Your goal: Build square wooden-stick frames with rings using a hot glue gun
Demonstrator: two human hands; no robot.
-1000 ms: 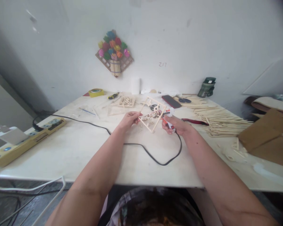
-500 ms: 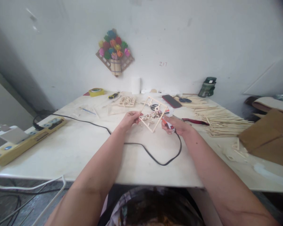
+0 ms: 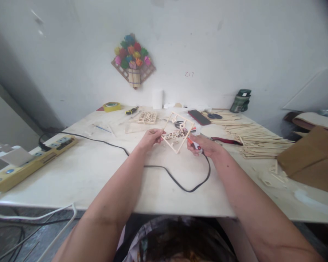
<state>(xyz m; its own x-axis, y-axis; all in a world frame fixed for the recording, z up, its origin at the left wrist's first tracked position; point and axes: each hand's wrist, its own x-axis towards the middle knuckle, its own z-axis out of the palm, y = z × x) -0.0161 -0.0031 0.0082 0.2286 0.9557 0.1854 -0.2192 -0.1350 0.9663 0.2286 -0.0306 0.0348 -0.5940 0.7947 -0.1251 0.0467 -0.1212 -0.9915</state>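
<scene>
Hands hold a frame (image 3: 185,139) and a tool (image 3: 196,146) over the table (image 3: 71,174)

The wall (image 3: 210,47) rises beyond the table's far edge, with a flower piece (image 3: 134,62) hanging on it left of the middle. Sticks (image 3: 262,143) lie in a broad pile along the right edge, reaching toward the far one. A brown box (image 3: 308,156) sits at the right edge, beside the near end of the pile. A yellow strip (image 3: 47,154) runs along the left edge toward the near left corner. From its far end a black cord (image 3: 190,191) crosses the table, passes behind the left forearm and loops up to the tool.

Around the table's middle, the left hand (image 3: 152,138) pinches the left corner of the frame, a square of pale sticks turned cornerwise. The right hand (image 3: 205,143) is closed around the tool, its orange nose close to the frame's right side; whether they touch cannot be told.

A green bottle (image 3: 240,101) stands by the far right corner. A phone (image 3: 199,117) lies near the far edge, right of the middle, and a lattice panel (image 3: 147,116) left of it. Red-handled pliers (image 3: 226,141) lie between the right hand and the sticks. Tape (image 3: 112,106) rests by the far left corner, a small cutter (image 3: 132,110) between it and the panel.
</scene>
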